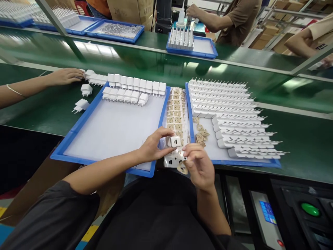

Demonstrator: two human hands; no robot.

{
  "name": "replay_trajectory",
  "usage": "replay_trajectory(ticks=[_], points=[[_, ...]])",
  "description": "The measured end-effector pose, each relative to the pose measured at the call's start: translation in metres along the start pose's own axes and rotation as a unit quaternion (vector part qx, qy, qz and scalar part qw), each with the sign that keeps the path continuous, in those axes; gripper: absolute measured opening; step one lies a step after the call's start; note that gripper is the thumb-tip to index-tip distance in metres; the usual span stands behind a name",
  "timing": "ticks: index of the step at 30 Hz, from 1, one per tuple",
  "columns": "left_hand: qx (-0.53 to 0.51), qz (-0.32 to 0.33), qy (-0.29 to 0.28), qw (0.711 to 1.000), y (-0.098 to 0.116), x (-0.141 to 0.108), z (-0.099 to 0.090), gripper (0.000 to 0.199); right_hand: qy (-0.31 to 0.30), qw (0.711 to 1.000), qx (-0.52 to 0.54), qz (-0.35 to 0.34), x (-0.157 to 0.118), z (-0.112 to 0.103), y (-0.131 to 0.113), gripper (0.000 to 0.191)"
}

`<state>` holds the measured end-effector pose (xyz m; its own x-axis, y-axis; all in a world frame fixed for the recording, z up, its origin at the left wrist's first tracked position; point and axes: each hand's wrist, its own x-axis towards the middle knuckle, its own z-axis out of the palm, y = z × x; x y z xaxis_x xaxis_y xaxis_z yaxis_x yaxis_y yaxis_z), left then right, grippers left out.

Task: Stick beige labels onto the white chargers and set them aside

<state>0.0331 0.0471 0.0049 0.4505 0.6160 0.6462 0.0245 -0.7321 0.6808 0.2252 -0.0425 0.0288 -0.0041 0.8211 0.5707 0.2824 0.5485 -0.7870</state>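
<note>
A white plug charger (174, 141) is gripped between the thumb and fingers of my left hand (156, 144), its port end turned toward my right hand. My right hand (199, 165) is pinched close beside it, with a small tan paper piece (182, 168) hanging at its fingertips. Under both hands lies a sheet of tan-backed stickers (177, 107), partly covered by them. On the left, a blue-rimmed tray (109, 128) bears two rows of white chargers (136, 84) along its far side. The right blue-rimmed tray (247, 163) holds many chargers (221, 100) in rows and loose tan scraps (201, 133).
A co-worker's hand (67, 75) touches chargers at the far left, near two loose ones (81, 105). Behind a green ledge stand more blue trays (205, 52) and other people. A machine with a green button (310, 209) sits at lower right.
</note>
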Motion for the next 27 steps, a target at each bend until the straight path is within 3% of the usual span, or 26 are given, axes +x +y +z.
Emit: replay_trajectory(ticks=[2, 4, 5, 8, 14, 17, 21, 27], points=[[0.000, -0.040, 0.000, 0.999, -0.001, 0.002, -0.001, 0.047, 0.090, 0.995, -0.038, 0.028, 0.001, -0.015, 0.012, 0.006], [0.014, -0.068, -0.005, 0.998, -0.002, 0.005, -0.004, 0.048, 0.175, 0.968, -0.166, 0.069, 0.004, -0.032, 0.032, 0.007], [0.026, -0.082, -0.009, 0.996, -0.002, 0.007, -0.007, 0.049, 0.178, 0.949, -0.244, 0.088, 0.005, -0.040, 0.043, 0.011], [0.084, -0.134, -0.034, 0.987, -0.002, 0.016, -0.018, 0.053, 0.100, 0.917, -0.372, 0.102, 0.006, -0.054, 0.071, 0.025], [0.221, -0.245, -0.069, 0.941, -0.021, 0.065, -0.061, 0.062, 0.109, 0.918, -0.378, 0.058, -0.001, -0.055, 0.080, 0.027], [0.333, -0.312, -0.095, 0.885, -0.044, 0.101, -0.078, 0.068, 0.104, 0.922, -0.369, 0.055, -0.001, -0.054, 0.077, 0.025], [0.454, -0.365, -0.148, 0.799, -0.079, 0.135, -0.078, 0.062, 0.098, 0.925, -0.366, 0.033, -0.001, -0.055, 0.076, 0.021], [0.478, -0.385, -0.152, 0.775, -0.110, 0.143, -0.062, 0.046, 0.095, 0.925, -0.368, 0.018, -0.003, -0.055, 0.074, 0.020]])
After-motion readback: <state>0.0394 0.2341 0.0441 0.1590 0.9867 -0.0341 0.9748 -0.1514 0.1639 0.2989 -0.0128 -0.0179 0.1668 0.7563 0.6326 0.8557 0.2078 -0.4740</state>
